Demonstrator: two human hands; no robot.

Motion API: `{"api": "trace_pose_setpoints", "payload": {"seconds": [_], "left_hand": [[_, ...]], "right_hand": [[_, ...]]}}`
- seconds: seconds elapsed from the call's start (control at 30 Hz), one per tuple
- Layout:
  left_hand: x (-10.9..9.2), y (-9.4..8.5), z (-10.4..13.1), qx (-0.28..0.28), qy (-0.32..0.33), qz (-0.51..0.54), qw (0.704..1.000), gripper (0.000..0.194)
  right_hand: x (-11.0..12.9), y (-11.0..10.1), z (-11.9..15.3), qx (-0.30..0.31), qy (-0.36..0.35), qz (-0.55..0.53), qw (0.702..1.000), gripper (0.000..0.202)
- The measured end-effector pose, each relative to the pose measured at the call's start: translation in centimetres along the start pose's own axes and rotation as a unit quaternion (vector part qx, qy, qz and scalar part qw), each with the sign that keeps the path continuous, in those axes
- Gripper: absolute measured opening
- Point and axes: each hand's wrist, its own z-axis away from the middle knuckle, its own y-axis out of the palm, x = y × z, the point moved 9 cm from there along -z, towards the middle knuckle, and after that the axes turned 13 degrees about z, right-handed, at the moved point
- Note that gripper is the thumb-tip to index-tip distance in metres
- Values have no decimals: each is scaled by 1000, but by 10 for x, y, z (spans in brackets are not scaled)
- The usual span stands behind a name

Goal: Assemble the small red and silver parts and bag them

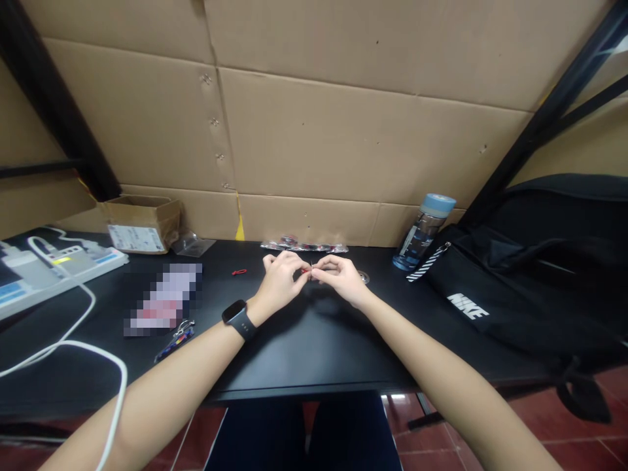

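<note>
At far left on the black counter (294,366), an open cardboard box (132,237) beside clear plastic wrap (192,244). Nearer, at the left edge, a power strip (110,260) with plugs and a looping white cable (78,343); just right, a pixelated item (169,294) and a keychain (177,340). To the right, an upright blue-lidded bottle (422,229) beside a black NIKE bag (510,275). Behind, cardboard panels (318,144).

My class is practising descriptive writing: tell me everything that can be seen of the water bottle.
The bottle is tall and roughly cylindrical, with a pale blue lid that looks like plastic. Its see-through, blue-tinted body carries white markings. The lid is on, and the bottle stands on the black table, slanting in this view, beside the black bag. Whether they touch is unclear. Nobody holds it.
</note>
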Motion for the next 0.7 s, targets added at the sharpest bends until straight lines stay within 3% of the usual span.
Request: {"api": "trace_pose_setpoints", "payload": {"seconds": [0.27, 0.47, 0.53, 0.6, 0.7], "left_hand": [[2, -2, -2, -1, -25, 7, 1000, 14], [6, 6, -1, 43, -25, 25, 998, 13], [12, 11, 0, 68, -32, 33, 997, 13], [17, 14, 2, 89, -40, 41, 994, 34], [19, 21, 5, 132, -31, 45, 990, 59]], "right_hand": [[-11, 8, -1, 60, 45, -82, 994, 31], [-13, 4, -2, 49, 39, -20, 998, 25], [-8, 0, -3, 41, 15, 42, 998, 18], [3, -7, -3, 14, -41, 159, 986, 9], [22, -16, 0, -33, -126, 337, 932, 4]]}}
